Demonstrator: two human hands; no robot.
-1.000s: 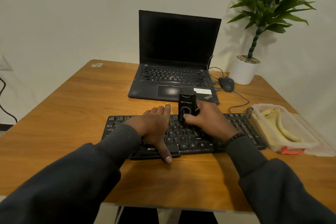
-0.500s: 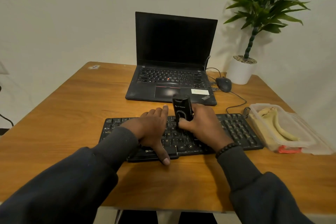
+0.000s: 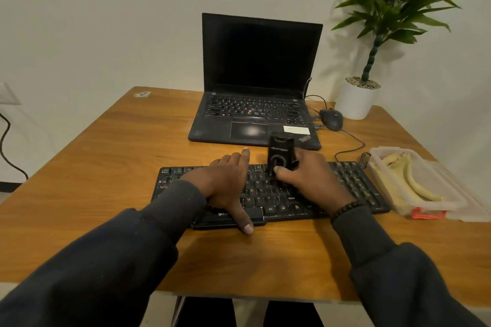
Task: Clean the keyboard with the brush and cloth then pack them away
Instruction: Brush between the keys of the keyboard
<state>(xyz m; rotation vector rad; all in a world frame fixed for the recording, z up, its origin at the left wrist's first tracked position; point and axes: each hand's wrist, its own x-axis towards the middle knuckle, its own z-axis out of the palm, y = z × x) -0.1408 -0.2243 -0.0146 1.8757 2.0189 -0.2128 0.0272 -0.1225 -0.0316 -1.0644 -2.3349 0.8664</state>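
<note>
A black keyboard lies across the wooden table in front of me. My right hand grips a black brush by its handle and holds it upright on the keys near the keyboard's middle; the bristles are hidden behind my fingers. My left hand lies flat on the keyboard's left half, fingers spread, thumb over the front edge. A yellowish cloth sits in a clear plastic container to the right of the keyboard.
An open black laptop stands behind the keyboard. A wired mouse and a potted plant are at the back right. The container's lid lies under it near the table's right edge.
My right hand has shifted the brush slightly left and back on the keys. My left hand stays pressed on the keyboard.
</note>
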